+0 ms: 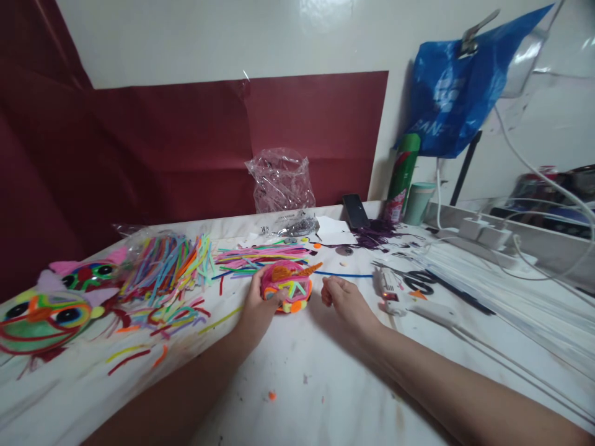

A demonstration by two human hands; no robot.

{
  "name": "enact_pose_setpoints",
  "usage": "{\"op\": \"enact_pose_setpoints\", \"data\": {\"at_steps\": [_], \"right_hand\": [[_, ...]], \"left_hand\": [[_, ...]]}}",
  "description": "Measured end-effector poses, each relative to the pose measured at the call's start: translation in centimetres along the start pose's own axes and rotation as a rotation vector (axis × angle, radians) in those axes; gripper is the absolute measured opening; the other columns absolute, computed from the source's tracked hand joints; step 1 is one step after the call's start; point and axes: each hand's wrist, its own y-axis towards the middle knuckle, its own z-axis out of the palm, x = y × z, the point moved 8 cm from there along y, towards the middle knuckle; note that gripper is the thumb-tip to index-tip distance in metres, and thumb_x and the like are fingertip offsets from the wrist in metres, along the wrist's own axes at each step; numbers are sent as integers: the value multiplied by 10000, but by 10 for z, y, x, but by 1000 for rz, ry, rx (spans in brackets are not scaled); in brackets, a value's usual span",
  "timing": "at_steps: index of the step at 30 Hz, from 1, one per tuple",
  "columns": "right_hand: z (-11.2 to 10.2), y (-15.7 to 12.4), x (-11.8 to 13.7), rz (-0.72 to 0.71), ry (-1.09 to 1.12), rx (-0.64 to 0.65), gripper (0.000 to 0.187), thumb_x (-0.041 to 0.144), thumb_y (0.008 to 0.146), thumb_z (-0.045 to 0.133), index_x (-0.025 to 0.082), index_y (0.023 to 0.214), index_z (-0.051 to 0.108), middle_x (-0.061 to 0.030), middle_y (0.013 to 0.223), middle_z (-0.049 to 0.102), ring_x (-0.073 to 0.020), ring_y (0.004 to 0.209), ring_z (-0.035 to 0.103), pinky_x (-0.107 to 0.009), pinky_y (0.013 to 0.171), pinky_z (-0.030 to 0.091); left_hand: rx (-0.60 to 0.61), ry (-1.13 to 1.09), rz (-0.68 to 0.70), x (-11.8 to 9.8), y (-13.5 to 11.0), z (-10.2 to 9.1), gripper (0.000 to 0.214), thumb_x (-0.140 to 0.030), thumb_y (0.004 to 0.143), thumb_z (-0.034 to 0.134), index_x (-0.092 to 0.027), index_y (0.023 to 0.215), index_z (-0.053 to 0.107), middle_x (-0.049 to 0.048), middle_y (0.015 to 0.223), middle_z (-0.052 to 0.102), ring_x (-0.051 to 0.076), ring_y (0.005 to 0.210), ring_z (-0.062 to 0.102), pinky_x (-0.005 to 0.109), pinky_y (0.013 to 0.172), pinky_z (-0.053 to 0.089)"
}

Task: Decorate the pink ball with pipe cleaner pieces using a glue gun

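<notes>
My left hand (258, 306) is closed on the left side of a round pink pipe-cleaner craft (302, 272), thumb over its front. The craft has orange ear-like pieces on top, pale green and white lines in the middle and orange and yellow bits below. Just right of it, apart from it, is my right hand (343, 297), its fingers curled in; what they hold, if anything, is hidden. A white glue gun (387, 285) with a small red light lies beyond my right hand, beside black-handled scissors (421, 282).
Loose pipe cleaners (162, 263) and cut pieces lie at the left, near finished colourful face crafts (51, 319). Clear glue sticks (502, 310) and a power strip (488, 238) are at the right. A phone (356, 210), green can (403, 176) and cup (419, 203) stand at the back.
</notes>
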Motion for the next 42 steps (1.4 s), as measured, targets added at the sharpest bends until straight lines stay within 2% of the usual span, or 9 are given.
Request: {"op": "enact_pose_setpoints", "data": {"at_steps": [5, 8, 11, 14, 16, 20, 28, 34, 42], "right_hand": [[1, 0, -6, -5, 58, -24, 205, 340, 727, 499, 237, 558, 449, 27, 554, 461, -154, 550, 420, -287, 547, 336], [4, 0, -9, -10, 90, -5, 244, 363, 744, 513, 230, 548, 455, 19, 555, 467, -155, 569, 451, -294, 580, 380], [9, -2, -11, 9, 129, -2, 164, 366, 699, 611, 214, 727, 558, -4, 704, 569, -169, 657, 535, -291, 603, 433], [24, -4, -12, 14, 212, 130, 378, 392, 696, 679, 201, 1010, 591, -53, 942, 640, -206, 846, 608, -316, 717, 483], [34, -6, -11, -13, 259, 238, 430, 415, 714, 695, 192, 1070, 600, -73, 1024, 655, -225, 950, 608, -341, 819, 481], [36, -5, -12, -63, 243, 269, 444, 434, 715, 714, 187, 1072, 623, -80, 1075, 668, -243, 1013, 599, -386, 898, 464], [34, -4, -15, -34, 195, 246, 452, 453, 727, 698, 172, 1072, 617, -92, 1059, 673, -252, 999, 606, -382, 866, 477], [31, -3, -18, 1, 175, 220, 440, 463, 711, 704, 178, 1039, 634, -77, 1016, 694, -242, 950, 621, -355, 817, 481], [31, -4, -15, 5, 187, 230, 453, 494, 725, 682, 160, 1028, 639, -83, 1015, 690, -228, 899, 614, -324, 733, 472]], "left_hand": [[-9, 42, 9, -1, -1, -1, 628, -241, 688, 703, -230, 1256, 436, 85, 1222, 603, 244, 1086, 601, 364, 881, 519], [6, 13, 16, 1, -1, -1, 650, -246, 679, 715, -230, 1262, 428, 94, 1254, 580, 252, 1122, 580, 366, 899, 508], [28, -3, 29, 2, 0, 1, 660, -264, 681, 719, -231, 1266, 417, 101, 1265, 568, 259, 1120, 580, 383, 900, 504], [22, 26, 45, 1, -1, 0, 660, -266, 680, 721, -222, 1267, 420, 107, 1275, 558, 258, 1145, 563, 397, 953, 466], [25, 41, 58, 0, -1, 0, 657, -282, 685, 719, -221, 1268, 423, 104, 1276, 557, 256, 1157, 555, 399, 976, 448], [18, 91, 102, -3, -1, -1, 589, -371, 740, 677, -208, 1254, 441, 111, 1283, 551, 261, 1186, 531, 407, 1003, 420], [59, 170, 143, -7, 1, -1, 571, -476, 783, 624, -200, 1253, 450, 117, 1296, 546, 253, 1213, 509, 376, 1004, 413], [43, 189, 125, -5, 2, -7, 561, -585, 869, 410, -217, 1287, 482, 100, 1381, 497, 255, 1292, 436, 391, 1058, 358], [6, 173, 104, -6, -1, -7, 501, -521, 858, 484, -225, 1261, 518, 67, 1364, 526, 259, 1292, 440, 369, 1053, 367]]}}
